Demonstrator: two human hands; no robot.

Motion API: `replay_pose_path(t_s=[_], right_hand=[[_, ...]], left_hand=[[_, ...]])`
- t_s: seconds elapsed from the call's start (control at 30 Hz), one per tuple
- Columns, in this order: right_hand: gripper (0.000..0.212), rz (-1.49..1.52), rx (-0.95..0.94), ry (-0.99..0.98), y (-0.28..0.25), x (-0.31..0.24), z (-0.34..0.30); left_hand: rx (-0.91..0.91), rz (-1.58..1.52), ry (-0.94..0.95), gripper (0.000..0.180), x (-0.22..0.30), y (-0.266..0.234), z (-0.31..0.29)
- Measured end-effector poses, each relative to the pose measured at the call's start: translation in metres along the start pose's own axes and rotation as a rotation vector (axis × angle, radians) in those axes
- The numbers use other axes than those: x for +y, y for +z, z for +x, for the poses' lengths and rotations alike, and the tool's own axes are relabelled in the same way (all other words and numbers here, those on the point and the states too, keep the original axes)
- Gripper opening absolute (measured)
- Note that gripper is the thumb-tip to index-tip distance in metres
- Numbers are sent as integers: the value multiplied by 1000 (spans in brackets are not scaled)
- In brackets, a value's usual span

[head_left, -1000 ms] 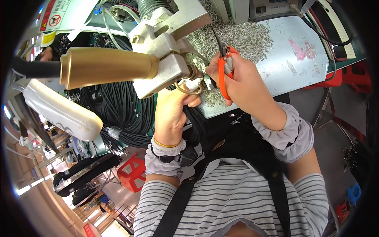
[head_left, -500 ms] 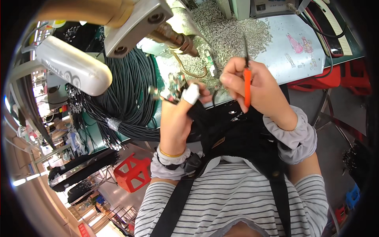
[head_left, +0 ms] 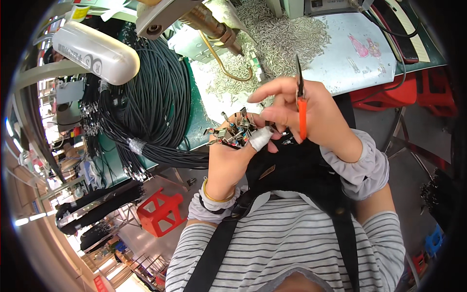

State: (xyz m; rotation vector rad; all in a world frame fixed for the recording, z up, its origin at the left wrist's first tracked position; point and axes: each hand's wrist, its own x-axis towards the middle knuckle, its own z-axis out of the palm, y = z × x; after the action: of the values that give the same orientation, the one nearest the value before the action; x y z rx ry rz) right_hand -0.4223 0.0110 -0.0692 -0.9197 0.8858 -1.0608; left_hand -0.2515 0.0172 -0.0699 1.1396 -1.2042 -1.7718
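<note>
Left hand (head_left: pixel 228 160) now holds a bunch of black cable ends with small metal terminals (head_left: pixel 232 132), fanned up out of the fist; thumb has a white tape wrap (head_left: pixel 259 138). 1 s ago that hand was up at the press tool head (head_left: pixel 204 19) with a part in it; it has since pulled back toward the chest, and the tool is no longer between the hands. Looks like 1 crimp cycle is over and the bunch is being sorted or checked.

Right hand (head_left: pixel 301 117) is closed round the orange-handled cutters (head_left: pixel 301 102), blades pointing up and away; index finger stretched out toward the terminals, just beside them, not clearly touching. Cutters were in that hand 1 s ago too, so no tool swap.

Bunch sits off the surface (head_left: pixel 340 63), in front of the black apron. Loose metal pieces (head_left: pixel 277 39) are spread over the surface behind. Big coil of black cables (head_left: pixel 155 107) hangs to the left.
</note>
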Motion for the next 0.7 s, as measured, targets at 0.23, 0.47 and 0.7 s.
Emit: replay_pose_path(t_s=[0.23, 0.47, 0.7], right_hand=[[19, -420, 265, -416, 4, 33, 7], [22, -1096, 174, -1001, -3, 33, -7], [21, -532, 168, -607, 4, 45, -12]], left_hand=[[30, -110, -15, 23, 3, 0, 0], [-53, -352, -122, 28, 8, -8, -2], [-100, -555, -179, 26, 7, -10, -3]])
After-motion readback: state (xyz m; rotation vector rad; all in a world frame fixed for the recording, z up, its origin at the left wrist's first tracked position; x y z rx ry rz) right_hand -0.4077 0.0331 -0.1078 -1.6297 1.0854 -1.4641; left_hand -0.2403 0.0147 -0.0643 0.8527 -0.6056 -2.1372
